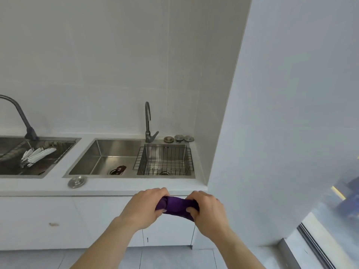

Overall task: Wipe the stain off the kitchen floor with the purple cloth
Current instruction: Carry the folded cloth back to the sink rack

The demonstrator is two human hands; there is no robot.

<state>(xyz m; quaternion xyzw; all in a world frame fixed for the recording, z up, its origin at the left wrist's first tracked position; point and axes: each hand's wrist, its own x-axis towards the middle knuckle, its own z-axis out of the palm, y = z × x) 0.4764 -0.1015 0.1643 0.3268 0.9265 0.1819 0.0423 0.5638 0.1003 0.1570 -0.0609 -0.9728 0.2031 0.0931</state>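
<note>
Hands come first from where I sit: my left hand (144, 207) and right hand (206, 212) are both raised in front of the cabinet, each clenched around one end of the purple cloth (177, 205). I hold the cloth bunched into a short roll, in the air, touching nothing but my fingers. Its long axis runs roughly left to right between the two fists, tilting a little downward toward the right hand. The left end disappears under my left fingers (159, 191); the right end is wrapped by my right thumb and fingers.

Below my forearms I see pale grey floor tiles (174, 259); no stain is plain to me on the part in view. Behind the hands stands a white cabinet (58, 214) with a small brownish mark (53, 224) on its front, left of my left arm. Above it lies the white counter (116, 186), with a round metal drain cover (77, 181) near its front edge.

Farther back, a steel sink (108, 158) is set into the counter, and a wire basket (165, 160) sits in its right part. A tap (149, 123) rises behind it, with three small round metal pieces (178, 138) beside its base. A second sink (29, 158) at the left holds white utensils (37, 154) under another tap (19, 117). A window (330, 220) shows at the far right.
</note>
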